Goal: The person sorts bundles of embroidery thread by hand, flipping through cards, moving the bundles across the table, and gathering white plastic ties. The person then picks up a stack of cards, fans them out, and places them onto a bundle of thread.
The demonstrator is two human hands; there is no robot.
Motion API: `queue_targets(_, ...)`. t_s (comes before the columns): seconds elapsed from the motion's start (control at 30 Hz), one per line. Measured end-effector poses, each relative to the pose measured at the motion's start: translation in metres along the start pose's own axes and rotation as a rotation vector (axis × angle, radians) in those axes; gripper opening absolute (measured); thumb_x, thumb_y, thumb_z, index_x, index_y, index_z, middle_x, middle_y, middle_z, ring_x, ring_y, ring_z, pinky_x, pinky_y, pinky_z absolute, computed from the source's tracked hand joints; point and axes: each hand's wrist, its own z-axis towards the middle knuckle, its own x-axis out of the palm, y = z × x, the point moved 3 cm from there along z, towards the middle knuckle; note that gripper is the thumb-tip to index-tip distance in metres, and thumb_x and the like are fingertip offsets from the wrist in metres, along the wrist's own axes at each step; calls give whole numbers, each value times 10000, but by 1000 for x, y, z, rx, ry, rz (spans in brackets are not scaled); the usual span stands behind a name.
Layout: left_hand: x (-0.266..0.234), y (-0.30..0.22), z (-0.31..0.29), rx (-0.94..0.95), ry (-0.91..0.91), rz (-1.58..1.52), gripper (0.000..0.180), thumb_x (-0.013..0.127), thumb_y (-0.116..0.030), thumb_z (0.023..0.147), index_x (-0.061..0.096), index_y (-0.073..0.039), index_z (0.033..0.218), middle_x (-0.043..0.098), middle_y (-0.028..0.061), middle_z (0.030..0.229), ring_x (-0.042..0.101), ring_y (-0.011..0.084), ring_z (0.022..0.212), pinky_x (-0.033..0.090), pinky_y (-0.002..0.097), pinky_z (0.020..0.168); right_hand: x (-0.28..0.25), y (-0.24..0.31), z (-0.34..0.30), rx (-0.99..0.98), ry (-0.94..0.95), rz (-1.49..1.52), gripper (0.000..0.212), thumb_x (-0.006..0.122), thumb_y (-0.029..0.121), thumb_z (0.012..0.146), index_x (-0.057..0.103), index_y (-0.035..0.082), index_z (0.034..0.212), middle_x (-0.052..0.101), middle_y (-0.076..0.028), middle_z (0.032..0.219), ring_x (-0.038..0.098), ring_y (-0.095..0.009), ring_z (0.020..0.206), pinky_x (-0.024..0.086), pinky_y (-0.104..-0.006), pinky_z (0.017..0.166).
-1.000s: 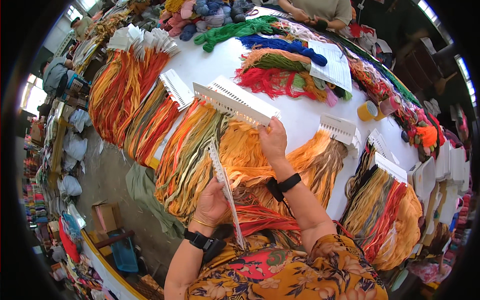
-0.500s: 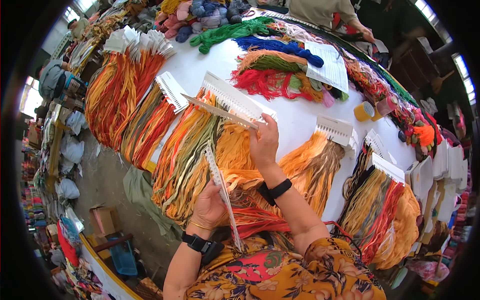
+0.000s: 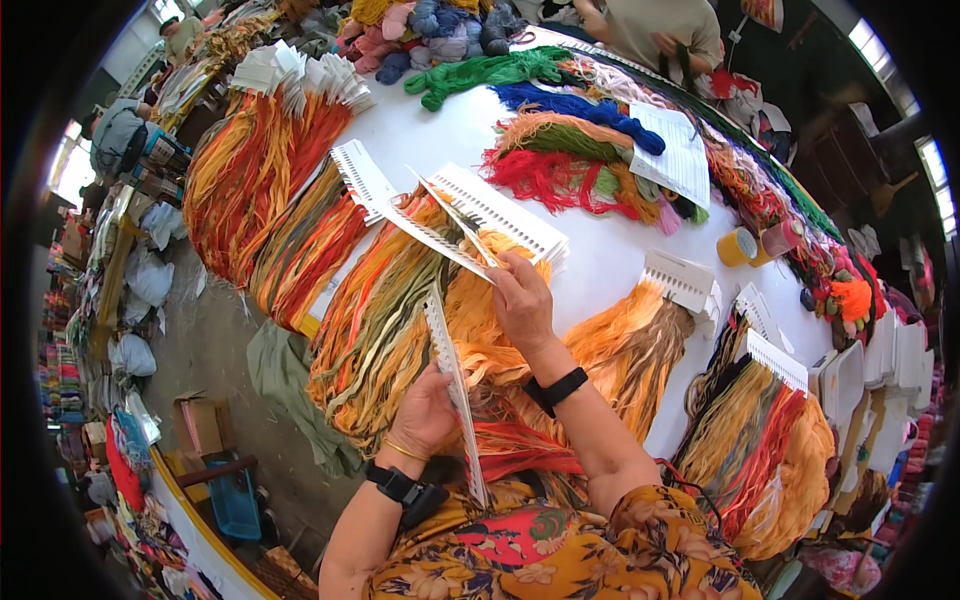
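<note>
My left hand [image 3: 425, 412] grips a long white comb-like card [image 3: 452, 380] that stands on edge, with orange and red yarn hanging from it over my lap. My right hand [image 3: 522, 300] is raised over the white table [image 3: 610, 255] and pinches the near ends of two thin white toothed cards [image 3: 430, 230], lifted off a stack of cards [image 3: 500, 212] that carry orange and yellow yarn bundles [image 3: 385, 330]. Both wrists wear black bands.
More yarn-loaded card stacks hang over the table edge at left [image 3: 250, 180] and right [image 3: 770, 450]. Loose skeins in green, blue and red [image 3: 560, 140], a white sheet [image 3: 680, 155] and tape rolls [image 3: 738, 245] lie further back. Another person [image 3: 660, 30] stands at the far side.
My right hand has lifted the thin toothed cards off the stack and drawn them toward me. My left hand has kept its grip on the upright card.
</note>
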Motion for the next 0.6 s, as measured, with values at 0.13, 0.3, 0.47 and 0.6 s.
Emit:
queue_targets(0.13, -6, -1, 3, 6, 111, 48, 369, 497, -35, 852, 456, -94, 1214, 622, 80, 1035, 619, 216, 914, 505, 415, 834, 1, 4, 14, -124, -3, -50, 236, 607, -19, 749, 625, 61, 971, 580, -143, 1105, 595, -299, 831, 490, -374, 703)
queue_targets(0.3, -10, -1, -8, 17, 85, 65, 401, 494, -26, 855, 430, -69, 1248, 513, 154, 1265, 573, 280, 1031, 501, 402, 844, 13, 9, 20, -126, 7, 7, 283, 614, 28, 772, 636, 88, 1048, 549, -184, 1209, 596, -337, 947, 495, -397, 791)
queue_targets(0.47, -7, 5, -9, 11, 71, 0, 287, 520, -39, 859, 500, -68, 1144, 603, 104, 1022, 586, 261, 893, 503, 415, 832, 13, -1, 30, 142, 154, 161, 319, 611, 58, 806, 611, 115, 1120, 615, -111, 1068, 624, -305, 870, 519, -360, 723)
queue_targets(0.6, 0, 3, -14, 9, 109, -5, 291, 526, -43, 853, 477, -71, 1138, 584, 83, 908, 586, 244, 837, 504, 425, 828, 7, 7, 32, 162, 110, 162, 336, 582, 49, 838, 581, 98, 1170, 640, -113, 963, 626, -296, 851, 515, -359, 695)
